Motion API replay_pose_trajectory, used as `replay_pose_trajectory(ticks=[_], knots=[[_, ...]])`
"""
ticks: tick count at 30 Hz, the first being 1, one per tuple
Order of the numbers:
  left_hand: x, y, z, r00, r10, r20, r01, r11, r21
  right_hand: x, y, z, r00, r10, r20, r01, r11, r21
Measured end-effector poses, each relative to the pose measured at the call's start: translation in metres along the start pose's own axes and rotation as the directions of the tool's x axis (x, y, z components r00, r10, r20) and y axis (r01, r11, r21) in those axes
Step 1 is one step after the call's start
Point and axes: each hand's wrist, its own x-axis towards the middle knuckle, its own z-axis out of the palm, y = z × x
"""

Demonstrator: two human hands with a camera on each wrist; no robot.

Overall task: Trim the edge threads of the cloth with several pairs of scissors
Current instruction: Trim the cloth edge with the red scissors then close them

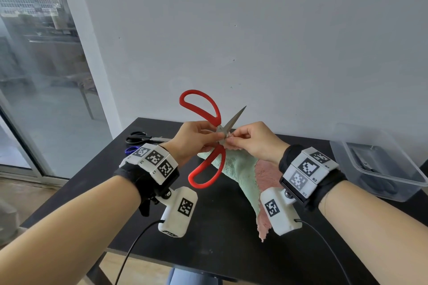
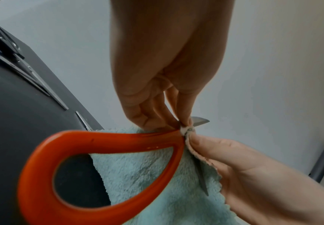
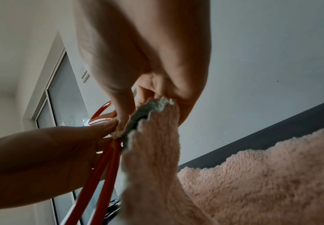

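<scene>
Partly hidden, red scissors [image 1: 203,136] pivot in left hand [image 1: 192,139] grip, right hand [image 1: 252,141] pinching cloth [image 1: 240,169] corner.

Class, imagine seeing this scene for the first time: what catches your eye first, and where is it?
The big red-handled scissors stand out, held up mid-frame, blades open, gripped near the pivot by the left hand. Beside them the right hand pinches the edge of the fluffy mint-and-pink cloth, which drapes onto the black table.

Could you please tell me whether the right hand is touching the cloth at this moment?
Touching. The right wrist view shows the right hand pinching the cloth edge between its fingers; the head view agrees.
</scene>
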Motion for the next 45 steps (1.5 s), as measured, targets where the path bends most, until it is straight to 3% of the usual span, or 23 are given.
replay_pose_trajectory(ticks=[20, 25, 27, 30, 38, 45], knots=[[-0.003, 0.01, -0.011, 0.998, 0.03, -0.048, -0.03, 0.999, -0.011, -0.006, 0.006, -0.019, 0.997, -0.046, 0.064, 0.054, 0.99, -0.131], [-0.003, 0.011, -0.027, 0.992, 0.03, -0.121, -0.04, 0.996, -0.077, -0.009, 0.017, -0.033, 0.999, -0.012, 0.04, 0.02, 0.978, -0.207], [-0.003, 0.014, -0.034, 0.993, 0.014, -0.119, -0.026, 0.995, -0.094, -0.011, 0.022, -0.039, 1.0, 0.004, -0.015, -0.006, 0.986, -0.166], [-0.009, 0.017, -0.026, 1.0, -0.004, -0.017, 0.003, 0.998, -0.058, -0.009, 0.026, -0.041, 0.997, 0.026, -0.075, -0.031, 0.998, -0.059], [-0.012, 0.008, 0.013, 0.99, -0.057, 0.131, 0.064, 0.997, -0.053, -0.007, 0.024, -0.043, 0.999, 0.029, -0.033, -0.028, 0.998, 0.053], [-0.01, 0.002, 0.03, 0.994, -0.065, 0.092, 0.075, 0.992, -0.105, -0.004, 0.026, -0.049, 0.998, 0.038, -0.052, -0.032, 0.994, 0.103]])
